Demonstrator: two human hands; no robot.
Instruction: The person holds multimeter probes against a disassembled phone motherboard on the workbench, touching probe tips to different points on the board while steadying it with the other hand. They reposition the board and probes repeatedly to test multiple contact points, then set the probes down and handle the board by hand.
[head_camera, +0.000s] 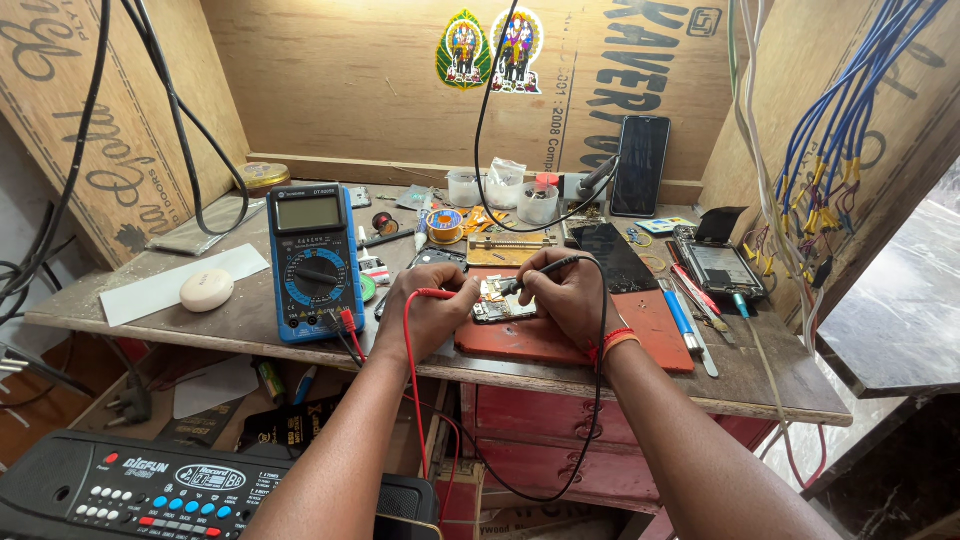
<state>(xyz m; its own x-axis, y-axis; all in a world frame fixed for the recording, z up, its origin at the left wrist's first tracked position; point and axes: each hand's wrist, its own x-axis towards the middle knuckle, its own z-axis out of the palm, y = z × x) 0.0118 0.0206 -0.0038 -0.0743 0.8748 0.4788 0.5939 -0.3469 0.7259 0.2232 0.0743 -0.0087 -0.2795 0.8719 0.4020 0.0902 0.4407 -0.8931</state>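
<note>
Board (503, 303) between grips (both probing).

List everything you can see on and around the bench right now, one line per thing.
multimeter: one, blue with grey screen, propped left of the hands
red probe: one, in the left hand
black probe: one, in the right hand
opened phone: one, under both probe tips
red mat: one, beneath the phone
white oval case: one, on the paper at far left
plastic cups: about three, clear, at the back
dark phone: one, leaning on the rear wall
blue wire bundle: one, hanging at right
keyboard: one, black, below the bench
left hand: pinching the red probe
right hand: gripping the black probe
</note>
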